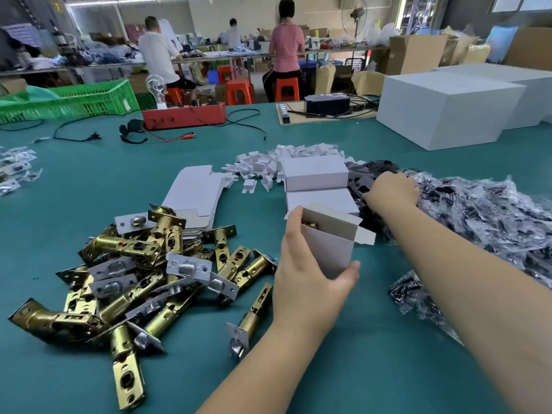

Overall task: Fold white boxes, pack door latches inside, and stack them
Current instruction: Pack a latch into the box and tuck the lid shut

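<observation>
Centre frame: my left hand (310, 282) gripped the open white cardboard box (331, 243), a brass latch (310, 225) inside. My right hand (391, 189) reached into the black plates (361, 179) at right; grip undeterminable. I judged holding the box mouth upward best. Teal tabletop (89, 180); busy workshop behind.

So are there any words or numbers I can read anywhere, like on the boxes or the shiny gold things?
No text can be read anywhere.
White box in the left hand: blank.
Two closed white boxes: blank.
Door latches: no marks legible.
Big white cartons: blank on the sides shown.
Red device: any markings too small to read.
Boxes on the far benches: print too blurred.
</observation>
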`<state>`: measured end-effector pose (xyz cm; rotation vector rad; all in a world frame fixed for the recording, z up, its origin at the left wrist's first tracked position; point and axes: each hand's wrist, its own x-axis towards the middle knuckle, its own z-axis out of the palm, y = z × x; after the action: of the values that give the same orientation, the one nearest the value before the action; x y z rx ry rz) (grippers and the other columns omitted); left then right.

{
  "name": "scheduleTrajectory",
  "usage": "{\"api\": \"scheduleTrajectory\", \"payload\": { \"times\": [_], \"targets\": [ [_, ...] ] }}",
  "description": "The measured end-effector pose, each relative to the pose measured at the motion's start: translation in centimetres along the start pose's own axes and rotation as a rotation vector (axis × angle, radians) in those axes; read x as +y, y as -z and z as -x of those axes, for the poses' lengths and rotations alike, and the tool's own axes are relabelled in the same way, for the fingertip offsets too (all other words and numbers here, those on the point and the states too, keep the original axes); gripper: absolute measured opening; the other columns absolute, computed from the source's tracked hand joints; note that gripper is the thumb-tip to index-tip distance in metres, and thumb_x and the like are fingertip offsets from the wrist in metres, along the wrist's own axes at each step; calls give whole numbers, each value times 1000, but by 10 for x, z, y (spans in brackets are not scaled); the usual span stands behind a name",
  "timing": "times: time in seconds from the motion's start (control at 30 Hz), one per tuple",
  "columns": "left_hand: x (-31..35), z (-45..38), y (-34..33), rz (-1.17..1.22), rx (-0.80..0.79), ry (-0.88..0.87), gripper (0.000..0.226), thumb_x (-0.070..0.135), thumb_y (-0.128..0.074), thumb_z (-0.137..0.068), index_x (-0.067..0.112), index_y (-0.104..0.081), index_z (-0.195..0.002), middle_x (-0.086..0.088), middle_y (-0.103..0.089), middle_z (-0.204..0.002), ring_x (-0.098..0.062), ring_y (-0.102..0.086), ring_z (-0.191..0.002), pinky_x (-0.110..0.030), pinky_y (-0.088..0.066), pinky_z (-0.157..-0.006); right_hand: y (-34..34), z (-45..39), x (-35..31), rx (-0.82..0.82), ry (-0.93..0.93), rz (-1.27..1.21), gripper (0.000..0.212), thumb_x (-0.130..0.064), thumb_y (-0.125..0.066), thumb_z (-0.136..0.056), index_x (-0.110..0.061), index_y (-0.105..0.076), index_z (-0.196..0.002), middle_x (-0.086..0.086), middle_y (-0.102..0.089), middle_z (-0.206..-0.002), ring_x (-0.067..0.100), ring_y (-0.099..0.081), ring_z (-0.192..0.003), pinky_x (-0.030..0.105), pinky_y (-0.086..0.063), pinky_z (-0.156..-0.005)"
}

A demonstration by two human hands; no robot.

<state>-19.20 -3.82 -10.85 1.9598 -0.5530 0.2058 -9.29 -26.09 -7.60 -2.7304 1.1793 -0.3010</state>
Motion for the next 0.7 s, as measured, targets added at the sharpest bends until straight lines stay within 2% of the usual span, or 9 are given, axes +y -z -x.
{"api": "scheduleTrajectory", "payload": {
  "times": [0.07,0.13,0.2,0.27,0.33,0.43,0.5,0.6,0.7],
  "targets": [
    [0,0,3,17,-8,27,96,43,-79,-71,60,-4,-129,47,-25,-116,24,-26,-97,1,-26,-78,4,1,1,-10,-7,-110,40,-32,-63,-90,0,-58,-113,21,-58,-118,36,-52,-109,42,-46,-85],
    [3,-1,6,0,3,28,94,44,-78,-72,58,-7,-130,43,-29,-117,16,-33,-96,-10,-32,-80,6,4,4,-1,58,-214,27,-31,-61,-91,-4,-62,-91,17,-63,-95,33,-55,-88,35,-44,-70],
    [6,-2,11,-41,5,11,93,49,-76,-72,57,-5,-132,31,-36,-127,4,-40,-105,-18,-34,-84,12,14,6,33,102,-373,33,-26,-57,-93,-6,-57,-67,13,-57,-68,32,-51,-69,29,-34,-56],
    [9,-3,15,-111,-20,-6,96,55,-72,-71,55,0,-135,19,-42,-133,-7,-46,-111,-26,-39,-86,24,29,8,83,117,-573,39,-25,-54,-93,3,-62,-68,19,-54,-63,32,-46,-63,27,-30,-52],
    [11,-3,17,-219,-62,-37,100,56,-68,-71,50,3,-141,11,-44,-133,-14,-48,-113,-33,-43,-89,40,47,12,96,108,-835,34,-26,-57,-91,4,-68,-78,21,-58,-67,24,-46,-61,28,-37,-58],
    [11,-4,18,-260,-81,-31,103,54,-68,-72,44,5,-144,6,-44,-132,-19,-48,-114,-36,-42,-94,59,83,24,83,98,-1137,19,-27,-64,-86,-22,-70,-68,-4,-65,-60,9,-54,-56,27,-45,-56],
    [11,-5,17,-240,-74,-20,104,53,-69,-71,42,2,-145,5,-44,-134,-19,-47,-117,-37,-41,-96,69,108,26,70,161,-1198,21,-26,-67,-85,-29,-68,-64,-12,-62,-53,0,-50,-48,22,-44,-53],
    [11,-4,16,-206,-57,-19,104,51,-73,-70,42,-2,-146,6,-43,-139,-18,-46,-121,-37,-41,-99,74,135,16,-30,294,-1109,24,-22,-67,-86,-30,-67,-63,-18,-56,-45,-4,-42,-41,17,-37,-50],
    [9,-3,15,-190,-46,-25,104,51,-73,-70,43,-2,-146,7,-41,-144,-17,-44,-125,-36,-40,-100,72,153,10,-88,378,-983,24,-22,-66,-86,-29,-67,-63,-12,-62,-53,-1,-44,-45,19,-37,-49]
  ]
}}
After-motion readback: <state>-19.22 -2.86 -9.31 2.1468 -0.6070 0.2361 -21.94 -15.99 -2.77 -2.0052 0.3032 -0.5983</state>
